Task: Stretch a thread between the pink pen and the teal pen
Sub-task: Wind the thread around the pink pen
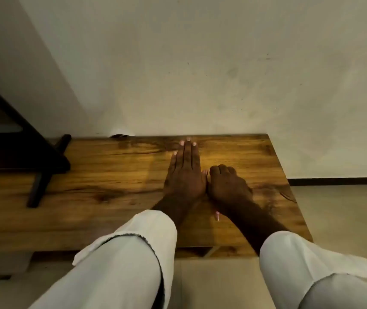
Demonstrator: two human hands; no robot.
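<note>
Here we see the left hand (185,175) lying flat and open on the table (111,175), the right hand (228,184) curled beside it; a pink tip (217,215) (maybe the pink pen) shows under the right wrist, light and smooth, best pinched mid-barrel; thread and teal pen are not visible

The left hand (185,175) lies flat, palm down, fingers (189,152) straight and together, pointing to the far side. Just beside it on the right, the right hand (228,184) rests with fingers curled under, knuckles up. Both forearms are bare, with white sleeves (133,253) pushed back.
</note>
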